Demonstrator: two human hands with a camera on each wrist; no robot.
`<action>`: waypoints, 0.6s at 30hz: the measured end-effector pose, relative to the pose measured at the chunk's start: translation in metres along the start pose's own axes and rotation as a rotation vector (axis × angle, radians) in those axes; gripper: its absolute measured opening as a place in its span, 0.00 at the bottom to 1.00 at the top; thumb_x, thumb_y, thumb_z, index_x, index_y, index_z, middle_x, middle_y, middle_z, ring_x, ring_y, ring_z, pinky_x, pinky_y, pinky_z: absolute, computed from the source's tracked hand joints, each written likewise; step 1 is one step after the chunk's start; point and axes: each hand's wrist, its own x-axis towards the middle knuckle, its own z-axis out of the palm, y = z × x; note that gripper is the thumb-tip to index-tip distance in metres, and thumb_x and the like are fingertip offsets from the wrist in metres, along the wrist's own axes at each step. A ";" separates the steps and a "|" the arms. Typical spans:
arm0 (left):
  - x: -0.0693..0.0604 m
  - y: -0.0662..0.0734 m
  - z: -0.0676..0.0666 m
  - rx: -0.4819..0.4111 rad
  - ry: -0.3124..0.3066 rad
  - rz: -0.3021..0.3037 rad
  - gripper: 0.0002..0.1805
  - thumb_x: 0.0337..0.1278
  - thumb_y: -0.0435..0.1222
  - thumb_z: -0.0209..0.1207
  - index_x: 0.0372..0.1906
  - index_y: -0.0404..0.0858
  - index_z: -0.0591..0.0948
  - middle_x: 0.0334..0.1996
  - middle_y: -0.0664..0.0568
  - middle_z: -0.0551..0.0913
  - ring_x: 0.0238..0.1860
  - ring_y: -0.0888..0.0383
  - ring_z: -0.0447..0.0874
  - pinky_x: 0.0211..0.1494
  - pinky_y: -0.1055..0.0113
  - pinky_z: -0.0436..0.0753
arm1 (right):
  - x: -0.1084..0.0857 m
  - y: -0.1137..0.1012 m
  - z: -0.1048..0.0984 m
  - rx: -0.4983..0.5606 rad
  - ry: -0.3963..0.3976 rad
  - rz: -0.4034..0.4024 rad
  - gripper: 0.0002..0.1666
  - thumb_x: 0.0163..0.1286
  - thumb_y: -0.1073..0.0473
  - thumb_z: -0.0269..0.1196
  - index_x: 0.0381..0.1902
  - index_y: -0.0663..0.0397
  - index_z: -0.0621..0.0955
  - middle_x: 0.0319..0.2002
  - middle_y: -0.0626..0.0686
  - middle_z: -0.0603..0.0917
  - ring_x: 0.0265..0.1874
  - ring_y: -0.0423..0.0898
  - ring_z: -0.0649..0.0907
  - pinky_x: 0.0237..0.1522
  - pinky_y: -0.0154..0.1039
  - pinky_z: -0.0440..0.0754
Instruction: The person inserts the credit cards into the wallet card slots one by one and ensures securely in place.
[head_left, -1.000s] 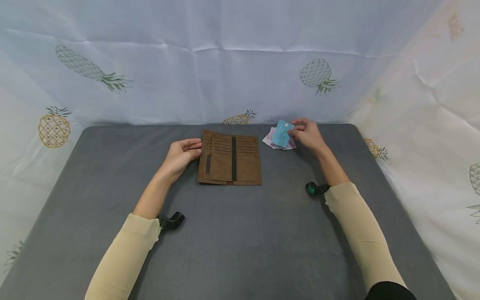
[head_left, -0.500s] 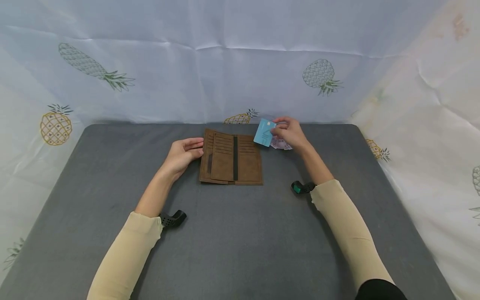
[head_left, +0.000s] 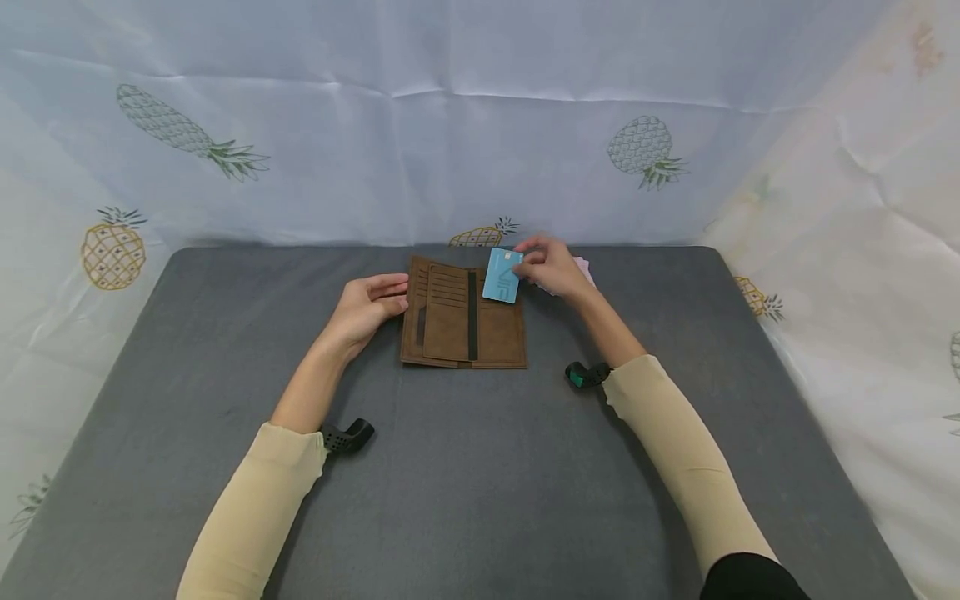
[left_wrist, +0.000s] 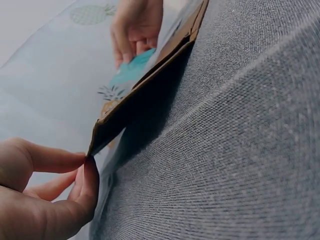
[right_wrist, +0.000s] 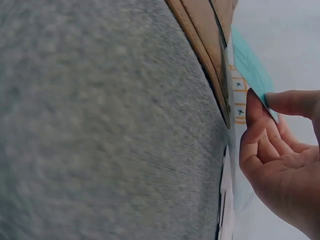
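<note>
Dark gray surface (head_left: 465, 483) is filling the lower scene; white pineapple-print fabric (head_left: 510, 167) is hanging behind it and along both sides. Counting: one brown wallet (head_left: 450, 333) lying open mid-surface, one blue card (head_left: 501, 279), two hands; pinkish paper slips (head_left: 582, 267) are lying partly hidden behind the right hand (head_left: 551, 268), so I can't count them. Left hand (head_left: 367, 308) is pinching the wallet's left edge. Right hand is pinching the card over the upper right panel; can't tell if card and wallet are touching. Left wrist view is showing the wallet's dark underside (left_wrist: 145, 105) raised off the surface; head view is showing the card slots (head_left: 446, 287) instead. Right wrist view is showing digits gripping both card faces.
</note>
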 end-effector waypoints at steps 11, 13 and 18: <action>0.001 -0.001 0.002 -0.008 0.009 -0.004 0.32 0.77 0.23 0.56 0.82 0.30 0.68 0.78 0.34 0.71 0.80 0.43 0.71 0.58 0.82 0.84 | -0.001 0.006 0.005 -0.057 -0.073 -0.038 0.21 0.76 0.66 0.65 0.63 0.68 0.79 0.32 0.50 0.88 0.31 0.43 0.83 0.37 0.34 0.82; 0.000 -0.001 0.002 -0.008 0.012 -0.005 0.32 0.78 0.23 0.56 0.82 0.31 0.68 0.79 0.35 0.71 0.80 0.44 0.70 0.59 0.81 0.84 | -0.002 0.006 0.006 -0.074 -0.092 -0.045 0.21 0.76 0.66 0.65 0.64 0.67 0.79 0.34 0.52 0.89 0.32 0.43 0.83 0.37 0.35 0.83; -0.001 -0.001 0.004 -0.010 0.017 -0.005 0.31 0.78 0.23 0.56 0.82 0.32 0.68 0.78 0.35 0.71 0.80 0.44 0.71 0.60 0.81 0.85 | -0.005 0.007 0.006 -0.103 -0.124 -0.052 0.21 0.77 0.65 0.65 0.64 0.66 0.79 0.36 0.56 0.90 0.33 0.44 0.84 0.39 0.34 0.84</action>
